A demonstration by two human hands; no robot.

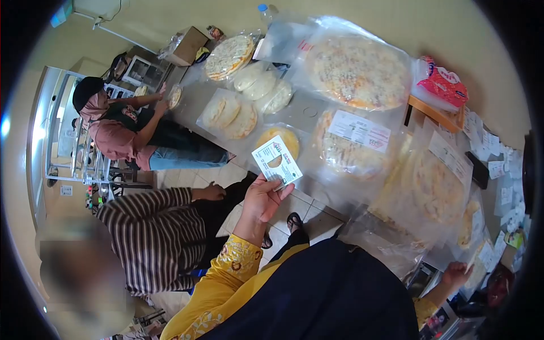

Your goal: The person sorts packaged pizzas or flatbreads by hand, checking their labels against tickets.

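Observation:
My left hand is closed on a white printed card, which shows a round tan spot in its middle. The card is held over the table's near edge, in front of a wrapped round yellow pizza. To its right lies a bagged pizza topped with a white printed label. Far to the right, my right hand has its fingers curled beside a labelled bag. What its fingertips hold is too small to make out.
A large bagged pizza and several smaller wrapped ones cover the table. A red packet stands by the wall. A person in a striped shirt is close on the left; another in a cap works at the table's far end.

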